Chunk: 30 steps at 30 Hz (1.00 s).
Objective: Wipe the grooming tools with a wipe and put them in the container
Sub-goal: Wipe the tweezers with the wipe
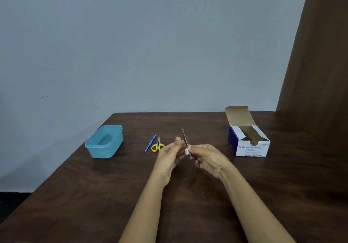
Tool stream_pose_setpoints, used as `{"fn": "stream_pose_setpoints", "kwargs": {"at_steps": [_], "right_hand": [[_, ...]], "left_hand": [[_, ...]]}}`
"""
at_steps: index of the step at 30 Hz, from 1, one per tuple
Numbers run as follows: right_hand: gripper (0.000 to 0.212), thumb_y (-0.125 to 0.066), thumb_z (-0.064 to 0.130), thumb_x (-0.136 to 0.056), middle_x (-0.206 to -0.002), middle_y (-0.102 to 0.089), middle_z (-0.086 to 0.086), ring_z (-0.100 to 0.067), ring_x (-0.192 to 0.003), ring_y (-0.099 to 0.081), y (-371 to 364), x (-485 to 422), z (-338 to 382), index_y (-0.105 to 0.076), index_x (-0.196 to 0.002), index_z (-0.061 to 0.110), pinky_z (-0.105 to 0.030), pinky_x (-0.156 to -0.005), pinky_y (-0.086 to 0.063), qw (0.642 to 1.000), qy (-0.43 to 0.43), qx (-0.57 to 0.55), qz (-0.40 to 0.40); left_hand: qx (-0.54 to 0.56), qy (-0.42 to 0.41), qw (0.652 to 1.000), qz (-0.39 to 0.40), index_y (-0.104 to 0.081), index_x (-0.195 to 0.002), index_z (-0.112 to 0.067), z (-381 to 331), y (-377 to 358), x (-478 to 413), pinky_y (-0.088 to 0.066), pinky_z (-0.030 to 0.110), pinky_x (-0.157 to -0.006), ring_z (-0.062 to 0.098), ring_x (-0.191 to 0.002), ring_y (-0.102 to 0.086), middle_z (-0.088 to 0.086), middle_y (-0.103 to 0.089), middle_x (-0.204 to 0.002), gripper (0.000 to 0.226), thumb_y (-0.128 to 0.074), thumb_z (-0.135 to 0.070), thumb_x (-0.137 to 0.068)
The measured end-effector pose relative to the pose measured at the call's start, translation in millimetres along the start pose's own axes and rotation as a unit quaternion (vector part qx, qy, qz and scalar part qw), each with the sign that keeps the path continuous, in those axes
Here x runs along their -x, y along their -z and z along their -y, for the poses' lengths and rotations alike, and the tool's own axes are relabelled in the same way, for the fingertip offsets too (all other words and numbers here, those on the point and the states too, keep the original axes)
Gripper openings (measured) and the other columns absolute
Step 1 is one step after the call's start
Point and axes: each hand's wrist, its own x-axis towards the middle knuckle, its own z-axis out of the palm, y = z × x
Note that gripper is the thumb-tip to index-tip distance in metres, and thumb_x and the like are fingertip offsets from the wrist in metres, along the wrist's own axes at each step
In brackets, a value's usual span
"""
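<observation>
A slim dark grooming tool stands tilted above the table's middle, tip up, held between both hands. My left hand grips it at mid-length from the left, thumb up. My right hand pinches a small white wipe against the tool's lower part. The tool's bottom end is partly hidden by my right fingers. On the table to the left lie yellow-handled scissors and a thin blue tool, side by side. The open light-blue container sits further left, with nothing visible inside.
An open box of alcohol swabs stands at the right, flap raised. The dark wooden table meets a grey wall behind, and its left edge runs diagonally. A brown curtain hangs at the right.
</observation>
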Motion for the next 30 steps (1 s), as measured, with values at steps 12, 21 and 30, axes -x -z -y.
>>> {"fn": "stream_pose_setpoints", "kwargs": {"at_steps": [12,21,30], "right_hand": [[0.014,-0.066,0.019,-0.087,-0.071,-0.063,0.004,-0.003,-0.062,-0.05,-3.4,5.1,1.3,-0.071,-0.075,0.014,-0.017,-0.06,-0.035,0.998,-0.043,0.03,0.048],[0.01,-0.066,0.016,-0.087,-0.073,-0.067,0.0,-0.007,-0.065,-0.054,-3.0,5.8,4.5,-0.07,-0.08,0.011,-0.018,-0.062,-0.039,0.994,-0.093,-0.002,0.057],[0.006,-0.067,0.015,-0.087,-0.078,-0.069,0.002,-0.006,-0.07,-0.056,-5.3,0.6,3.3,-0.072,-0.084,0.013,-0.019,-0.067,-0.042,0.993,-0.097,0.005,0.071]], "left_hand": [[0.023,-0.006,0.998,0.05,-0.075,-0.093,-0.008,3.5,8.4,-11.2,-0.048,0.03,-0.078,0.013,-0.072,-0.063,0.006,-0.071,-0.084,0.035,-0.071,-0.034,-0.072],[0.054,-0.01,0.998,0.01,-0.071,-0.101,0.0,-1.5,7.7,-10.6,-0.047,0.022,-0.071,0.004,-0.062,-0.053,-0.007,-0.068,-0.072,0.038,-0.069,-0.029,-0.076],[0.075,0.009,0.997,-0.028,-0.074,-0.091,-0.007,-6.0,14.6,-11.4,-0.048,0.024,-0.074,0.008,-0.073,-0.055,-0.001,-0.072,-0.092,0.021,-0.071,-0.025,-0.079]]}}
